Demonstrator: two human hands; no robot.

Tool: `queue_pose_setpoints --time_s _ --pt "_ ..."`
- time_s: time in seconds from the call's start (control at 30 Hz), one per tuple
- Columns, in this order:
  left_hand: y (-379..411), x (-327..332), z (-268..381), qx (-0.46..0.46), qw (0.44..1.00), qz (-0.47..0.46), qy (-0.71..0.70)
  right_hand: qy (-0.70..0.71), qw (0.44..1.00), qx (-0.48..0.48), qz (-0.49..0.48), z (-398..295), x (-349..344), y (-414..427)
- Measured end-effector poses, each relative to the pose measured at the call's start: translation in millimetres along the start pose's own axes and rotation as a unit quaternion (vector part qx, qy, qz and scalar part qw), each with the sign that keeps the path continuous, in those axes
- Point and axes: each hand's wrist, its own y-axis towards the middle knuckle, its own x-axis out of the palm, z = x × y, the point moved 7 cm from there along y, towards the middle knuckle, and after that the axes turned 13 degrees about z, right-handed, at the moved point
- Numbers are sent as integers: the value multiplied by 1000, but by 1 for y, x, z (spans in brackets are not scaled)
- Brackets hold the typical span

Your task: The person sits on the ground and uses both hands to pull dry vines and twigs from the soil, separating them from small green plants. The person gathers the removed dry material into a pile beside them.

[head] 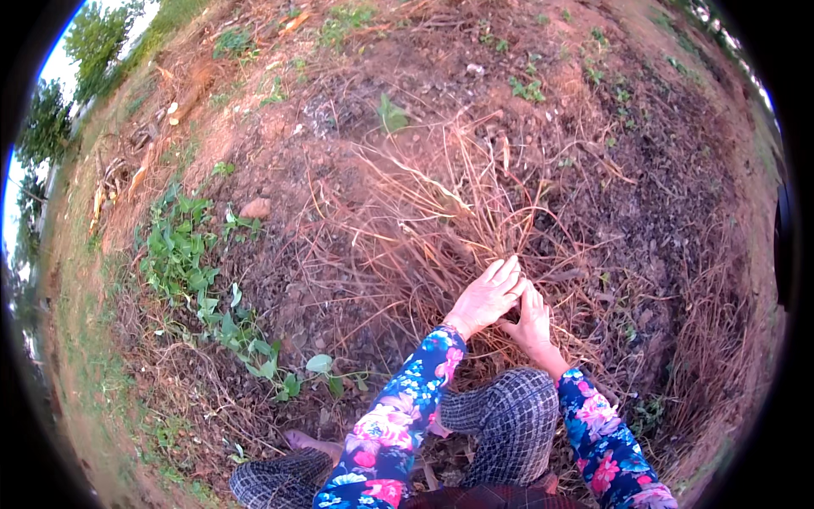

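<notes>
A loose bundle of dry, reddish-brown stalks (439, 232) lies on the ground before me, its thin ends fanning away from my body. My left hand (486, 296) rests on the near part of the bundle with fingers straight and slightly spread. Close against it, my right hand (533, 321) has its fingers extended upward and its thumb out towards the left hand. The fingertips of both hands nearly meet. Neither hand is seen curled around a stalk; the undersides of the palms are hidden. More dry straw (493, 356) shows below the hands.
My bent knee (521, 413) in checked cloth is just below the hands; a bare foot (311, 442) is further left. A green leafy vine (181, 248) trails along the left side. A reddish stone (255, 209) sits near it. Dry stalks (715, 318) cover the ground at right.
</notes>
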Motion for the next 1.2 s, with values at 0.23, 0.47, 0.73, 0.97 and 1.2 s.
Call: queue_pose_setpoints --time_s 0.23,0.47,0.73,0.97,1.2 --pt "-40 -5 -1 -52 998 30 -16 -16 998 -45 -32 -14 7 -21" --pt "-45 27 -20 -36 991 126 -17 -69 995 -69 14 -8 22 -8" --pt "-36 30 -16 -36 980 195 -31 -68 989 -130 32 5 17 -13" --pt "-16 37 -23 -94 970 165 -153 -18 992 -104 62 31 28 4" --pt "-58 -63 0 -91 989 4 -120 -1 997 -54 64 32 6 -1"
